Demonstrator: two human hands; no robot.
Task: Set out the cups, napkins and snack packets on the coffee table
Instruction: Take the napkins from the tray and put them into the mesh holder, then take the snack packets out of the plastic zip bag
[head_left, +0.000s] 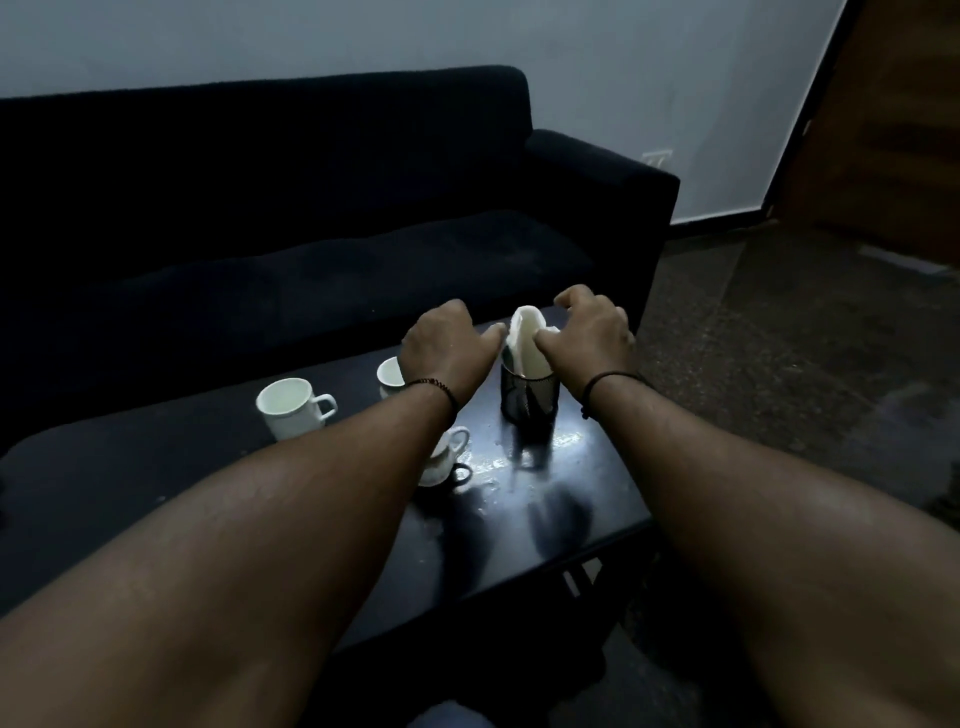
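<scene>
At frame centre, the right hand pinches the white napkins, which stand upright in a dark mesh holder directly between both hands, while the left hand, fingers relaxed and holding nothing, lies just left of them on the coffee table.

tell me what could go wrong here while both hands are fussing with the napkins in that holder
1. The dark mesh holder looks light; the right hand pressing the white napkins in could tip it, since the left hand sits beside it, not clearly bracing it.
2. The left forearm passes right over the nearest cup, so pulling back could knock it.
3. The table looks wet near the holder, which could soak napkins.
</scene>
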